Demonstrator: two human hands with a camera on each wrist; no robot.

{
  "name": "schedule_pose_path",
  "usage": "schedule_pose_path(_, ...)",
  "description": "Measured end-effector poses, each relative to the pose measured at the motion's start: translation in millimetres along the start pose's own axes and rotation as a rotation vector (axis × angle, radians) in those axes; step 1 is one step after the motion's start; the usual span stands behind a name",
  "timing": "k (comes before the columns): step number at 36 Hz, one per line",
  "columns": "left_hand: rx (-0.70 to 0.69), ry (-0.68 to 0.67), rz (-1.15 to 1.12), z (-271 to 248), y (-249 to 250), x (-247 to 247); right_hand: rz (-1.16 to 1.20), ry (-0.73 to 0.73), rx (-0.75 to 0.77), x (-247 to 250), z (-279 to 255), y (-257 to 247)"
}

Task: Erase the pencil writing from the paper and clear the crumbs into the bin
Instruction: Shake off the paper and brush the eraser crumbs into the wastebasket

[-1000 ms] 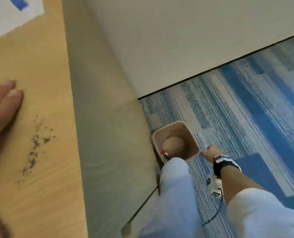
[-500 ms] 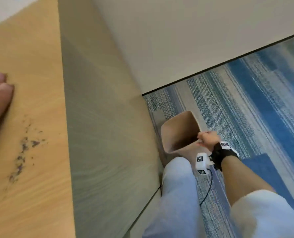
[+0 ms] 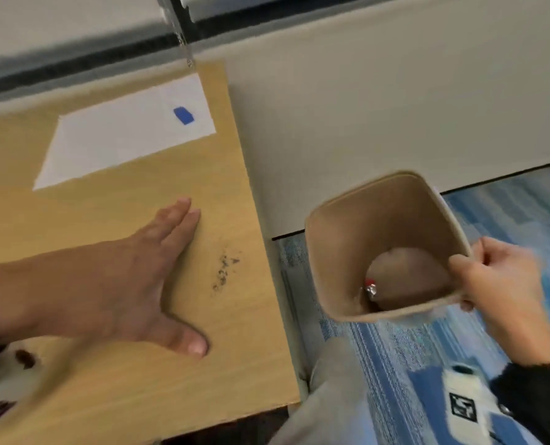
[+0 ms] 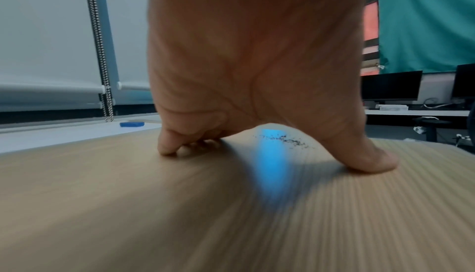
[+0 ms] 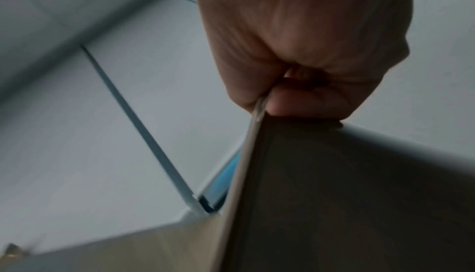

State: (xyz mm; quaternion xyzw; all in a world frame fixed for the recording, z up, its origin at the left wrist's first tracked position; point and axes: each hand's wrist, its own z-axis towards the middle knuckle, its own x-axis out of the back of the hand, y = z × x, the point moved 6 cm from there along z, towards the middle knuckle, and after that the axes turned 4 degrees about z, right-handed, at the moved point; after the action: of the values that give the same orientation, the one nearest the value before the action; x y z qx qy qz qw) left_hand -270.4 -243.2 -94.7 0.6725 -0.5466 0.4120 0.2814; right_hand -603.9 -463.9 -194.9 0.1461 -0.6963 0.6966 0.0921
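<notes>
A line of dark eraser crumbs lies on the wooden desk near its right edge. My left hand rests flat on the desk just left of the crumbs, fingers straight, thumb spread. My right hand grips the near right rim of the tan bin and holds it up beside the desk edge; the right wrist view shows fingers and thumb pinching the bin's rim. Farther back, the white paper carries a blue eraser.
Inside the bin sit a brownish lump and a scrap of foil. Blue striped carpet lies below, with a pale wall behind. My knee is under the bin. A dark spot marks the desk's left.
My right hand took hold of the bin on the floor and raised it to desk height beside the edge. The view swung back over the desk; the left hand stays by the crumbs.
</notes>
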Motion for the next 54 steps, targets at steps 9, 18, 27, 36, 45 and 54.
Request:
schedule_pose_path(9, -0.034, -0.104, 0.045, -27, 6, 16, -0.056, 0.030, 0.164, 24, -79, -78)
schedule_pose_path(18, 0.032, -0.020, -0.075, -12, 4, 14, -0.138, 0.011, 0.270, 26, -93, -120)
schedule_pose_path(27, 0.017, -0.017, -0.135, -21, 14, 4, -0.135, 0.002, 0.341, 9, -80, -143)
schedule_pose_path(36, -0.260, -0.034, -0.189, -7, 140, 26, -0.137, -0.012, 0.346, 3, -87, -156)
schedule_pose_path(45, -0.046, 0.275, -0.525, -21, 68, 73, -0.127, -0.016, 0.319, 11, -92, -151)
schedule_pose_path(54, 0.196, -0.071, -0.205, -81, 17, -43, -0.068, -0.023, 0.303, 11, -91, -149)
